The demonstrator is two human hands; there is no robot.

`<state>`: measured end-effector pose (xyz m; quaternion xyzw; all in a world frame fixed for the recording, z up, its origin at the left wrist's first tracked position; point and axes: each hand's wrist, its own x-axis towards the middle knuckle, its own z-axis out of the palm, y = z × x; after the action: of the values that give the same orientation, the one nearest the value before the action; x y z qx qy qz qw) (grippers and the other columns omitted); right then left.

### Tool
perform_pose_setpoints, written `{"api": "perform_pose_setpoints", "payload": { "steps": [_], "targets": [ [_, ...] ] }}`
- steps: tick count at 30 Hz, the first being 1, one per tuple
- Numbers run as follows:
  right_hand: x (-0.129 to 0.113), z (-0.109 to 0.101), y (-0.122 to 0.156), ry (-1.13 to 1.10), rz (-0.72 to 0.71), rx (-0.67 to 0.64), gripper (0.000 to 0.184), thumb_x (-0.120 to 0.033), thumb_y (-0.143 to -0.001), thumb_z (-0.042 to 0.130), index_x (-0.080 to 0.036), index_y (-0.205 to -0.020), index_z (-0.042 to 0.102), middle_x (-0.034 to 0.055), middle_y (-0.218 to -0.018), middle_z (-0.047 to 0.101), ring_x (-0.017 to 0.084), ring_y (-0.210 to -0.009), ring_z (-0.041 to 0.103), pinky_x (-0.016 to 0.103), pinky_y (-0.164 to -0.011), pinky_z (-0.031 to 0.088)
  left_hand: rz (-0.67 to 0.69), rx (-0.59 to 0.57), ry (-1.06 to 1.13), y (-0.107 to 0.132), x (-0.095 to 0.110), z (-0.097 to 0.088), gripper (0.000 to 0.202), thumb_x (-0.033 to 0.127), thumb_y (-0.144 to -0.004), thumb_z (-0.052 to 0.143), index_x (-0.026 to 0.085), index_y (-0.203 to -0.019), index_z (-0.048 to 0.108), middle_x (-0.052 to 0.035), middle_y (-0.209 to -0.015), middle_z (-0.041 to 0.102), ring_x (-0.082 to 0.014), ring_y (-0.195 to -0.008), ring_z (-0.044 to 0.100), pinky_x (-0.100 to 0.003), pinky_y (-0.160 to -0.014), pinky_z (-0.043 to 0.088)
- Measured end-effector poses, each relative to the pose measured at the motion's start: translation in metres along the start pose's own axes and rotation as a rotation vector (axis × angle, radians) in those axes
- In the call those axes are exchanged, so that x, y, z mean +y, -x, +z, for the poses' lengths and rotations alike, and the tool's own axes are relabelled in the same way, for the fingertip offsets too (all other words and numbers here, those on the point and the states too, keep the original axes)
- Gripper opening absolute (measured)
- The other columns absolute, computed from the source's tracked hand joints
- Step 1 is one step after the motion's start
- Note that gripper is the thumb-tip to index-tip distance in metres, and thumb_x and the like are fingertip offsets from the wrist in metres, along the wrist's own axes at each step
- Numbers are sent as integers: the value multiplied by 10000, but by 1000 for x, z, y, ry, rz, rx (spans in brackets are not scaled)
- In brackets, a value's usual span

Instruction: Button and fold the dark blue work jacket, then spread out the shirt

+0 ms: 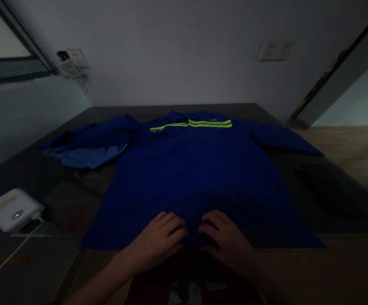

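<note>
A dark blue work jacket (199,169) lies spread front up on the dark table, its collar at the far side and its bottom hem towards me. Yellow-green reflective stripes (210,123) cross the chest on both sides of the front opening. At the hem, just left of the middle, my left hand (165,235) has its fingers curled over the cloth and its thumb by the edge. My right hand (224,237) holds the hem in the same way, right of the middle. The fingertips are partly in shadow.
Lighter blue cloth (91,156) shows under the left sleeve. A white box (14,209) with a cable stands on the table's left. On the right lies a dark flat object (328,188). The wall behind carries sockets (277,50).
</note>
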<state>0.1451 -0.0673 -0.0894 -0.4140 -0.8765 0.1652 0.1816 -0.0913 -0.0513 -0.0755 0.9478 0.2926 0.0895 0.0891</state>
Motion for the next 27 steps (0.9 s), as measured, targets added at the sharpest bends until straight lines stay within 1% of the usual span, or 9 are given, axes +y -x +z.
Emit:
{"api": "perform_pose_setpoints", "payload": {
  "steps": [3, 6, 8, 10, 13, 15, 18, 21, 27],
  "targets": [
    [3, 3, 0, -32, -11, 45, 192, -174, -761, 685, -213, -933, 609, 58, -1015, 609, 225, -941, 548, 420, -848, 451, 13, 19, -10, -1, -1, 1, 240, 181, -839, 575, 201, -1074, 537, -45, -1026, 602, -207, -922, 534, -347, -795, 413],
    [4, 5, -1, -58, -64, 137, 74, -147, -830, 589, -203, -874, 606, 47, -932, 626, 191, -865, 563, 367, -799, 466, 31, 62, -8, -4, 0, 3, 162, 198, -866, 543, 190, -1027, 560, -41, -974, 615, -183, -868, 545, -315, -745, 414],
    [2, 3, -1, -71, -101, 217, 92, -135, -865, 524, -194, -850, 593, 46, -888, 632, 173, -824, 570, 340, -774, 470, 49, 118, -2, -4, 0, 2, 107, 182, -883, 512, 183, -969, 577, -32, -922, 625, -160, -810, 550, -296, -708, 411],
    [-2, 1, 1, -95, -132, 289, 102, -136, -880, 492, -189, -868, 578, 49, -886, 638, 166, -826, 575, 330, -777, 471, 79, 206, 14, -3, 1, 1, 104, 153, -893, 488, 176, -927, 585, -25, -879, 633, -140, -770, 550, -282, -686, 409],
    [-7, -2, 4, -119, -190, 355, 101, -129, -879, 484, -190, -898, 563, 51, -894, 641, 160, -842, 571, 310, -768, 469, 129, 320, 39, -1, 3, 1, 120, 140, -901, 476, 174, -904, 591, -29, -876, 646, -136, -795, 563, -279, -711, 424],
    [-7, -1, 6, -99, -229, 343, 108, -123, -873, 485, -193, -890, 566, 50, -894, 640, 158, -842, 566, 303, -760, 466, 139, 327, 39, 0, 4, 3, 121, 143, -902, 481, 178, -879, 595, -28, -896, 654, -141, -835, 571, -290, -761, 438],
    [-2, 7, 8, -31, -245, 279, 109, -132, -869, 488, -197, -862, 576, 53, -908, 637, 165, -859, 561, 314, -766, 455, 141, 272, 14, 0, 3, 10, 120, 139, -897, 494, 174, -840, 594, -25, -934, 658, -146, -884, 574, -301, -810, 449],
    [3, 14, 9, 1, -246, 239, 106, -135, -863, 496, -195, -847, 581, 52, -915, 632, 168, -872, 556, 318, -756, 440, 160, 229, 9, -1, 2, 16, 136, 141, -905, 481, 170, -841, 598, -24, -959, 657, -148, -913, 573, -296, -816, 456],
    [2, 16, 10, -16, -301, 238, 113, -121, -855, 496, -190, -840, 584, 37, -873, 632, 156, -838, 548, 305, -727, 426, 228, 240, 68, 1, 3, 15, 150, 156, -918, 473, 168, -843, 603, -9, -895, 665, -133, -873, 574, -296, -824, 458]
  ]
}}
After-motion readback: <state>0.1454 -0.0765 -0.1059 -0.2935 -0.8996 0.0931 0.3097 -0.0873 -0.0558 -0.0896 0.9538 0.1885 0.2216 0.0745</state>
